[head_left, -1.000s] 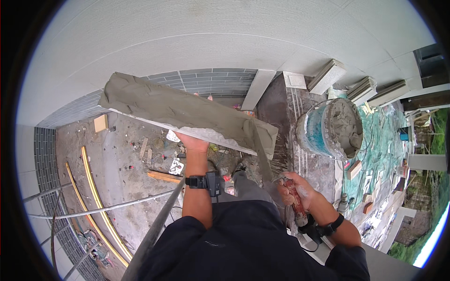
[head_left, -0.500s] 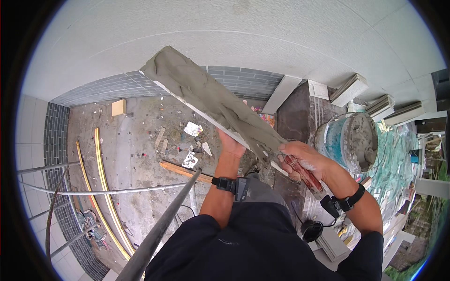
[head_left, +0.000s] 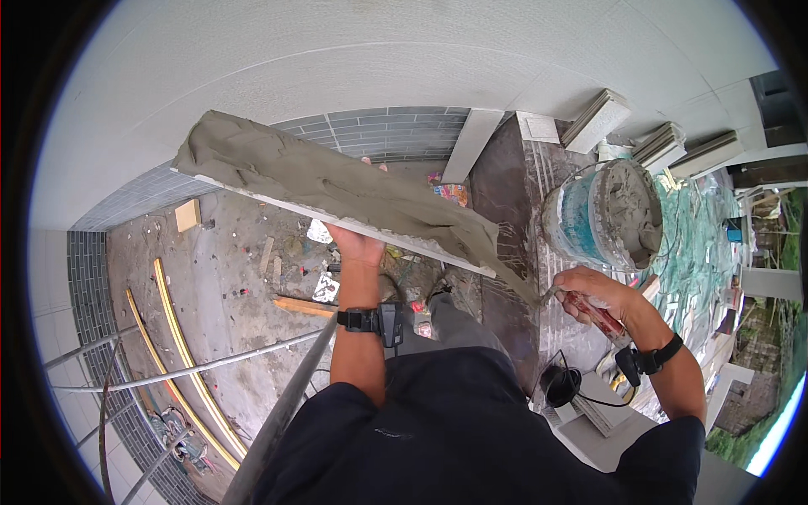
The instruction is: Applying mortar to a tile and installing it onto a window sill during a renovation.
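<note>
A long white tile (head_left: 328,217) is held tilted in front of me, its upper face thickly coated with grey mortar (head_left: 337,181). My left hand (head_left: 357,244) supports it from beneath near the middle, with fingertips showing past the far edge. In my right hand (head_left: 593,295) is a trowel with a red, mortar-smeared handle (head_left: 596,315). Its grey-coated blade (head_left: 520,282) points up and left, at the tile's near right end. Whether the blade tip touches the mortar is hard to tell. A bucket (head_left: 581,220) of mortar stands beyond my right hand.
Tile stacks (head_left: 596,120) line the wall at the right. A metal pole (head_left: 282,412) slants up at my left, joined by thinner rails. Scraps, a wooden strip (head_left: 301,306) and long yellow strips (head_left: 192,353) lie on the floor below. Green sheeting (head_left: 699,244) spreads beyond the bucket.
The coated tile has shifted left and is held flatter. My right hand has moved right with the trowel, drawing the blade down off most of the mortar toward the tile's end.
</note>
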Demonstrator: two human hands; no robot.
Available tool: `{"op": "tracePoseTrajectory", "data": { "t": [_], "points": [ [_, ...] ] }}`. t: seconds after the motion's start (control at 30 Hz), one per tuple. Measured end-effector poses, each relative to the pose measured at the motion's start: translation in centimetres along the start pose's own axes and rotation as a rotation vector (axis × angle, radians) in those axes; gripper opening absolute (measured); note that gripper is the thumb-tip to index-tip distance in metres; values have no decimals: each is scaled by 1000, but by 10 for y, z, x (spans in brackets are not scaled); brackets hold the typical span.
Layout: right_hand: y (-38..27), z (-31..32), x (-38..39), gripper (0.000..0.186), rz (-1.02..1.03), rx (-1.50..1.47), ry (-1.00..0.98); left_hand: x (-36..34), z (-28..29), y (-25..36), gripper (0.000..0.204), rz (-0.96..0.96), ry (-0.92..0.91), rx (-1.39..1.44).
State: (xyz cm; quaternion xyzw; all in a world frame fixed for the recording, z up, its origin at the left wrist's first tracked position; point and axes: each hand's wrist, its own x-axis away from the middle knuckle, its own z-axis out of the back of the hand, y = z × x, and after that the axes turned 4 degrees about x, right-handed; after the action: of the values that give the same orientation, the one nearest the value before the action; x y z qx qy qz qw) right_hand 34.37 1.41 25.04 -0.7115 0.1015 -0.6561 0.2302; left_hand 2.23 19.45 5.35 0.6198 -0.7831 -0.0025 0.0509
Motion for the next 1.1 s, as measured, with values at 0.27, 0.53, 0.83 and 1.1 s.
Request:
{"op": "tracePoseTrajectory", "data": {
  "t": [0.27,0.53,0.83,1.1],
  "points": [
    [76,-29,-1,30,90,-263,192,-3,16,-1,64,-32,125,12],
    [120,-70,-40,28,248,-236,494,-2,11,-12,66,-54,92,-32],
    [141,-80,-23,31,196,95,467,-4,9,-12,72,-124,124,-48],
    [108,-57,-33,26,200,-406,396,-2,19,-4,70,-130,203,-95]
  ]
}}
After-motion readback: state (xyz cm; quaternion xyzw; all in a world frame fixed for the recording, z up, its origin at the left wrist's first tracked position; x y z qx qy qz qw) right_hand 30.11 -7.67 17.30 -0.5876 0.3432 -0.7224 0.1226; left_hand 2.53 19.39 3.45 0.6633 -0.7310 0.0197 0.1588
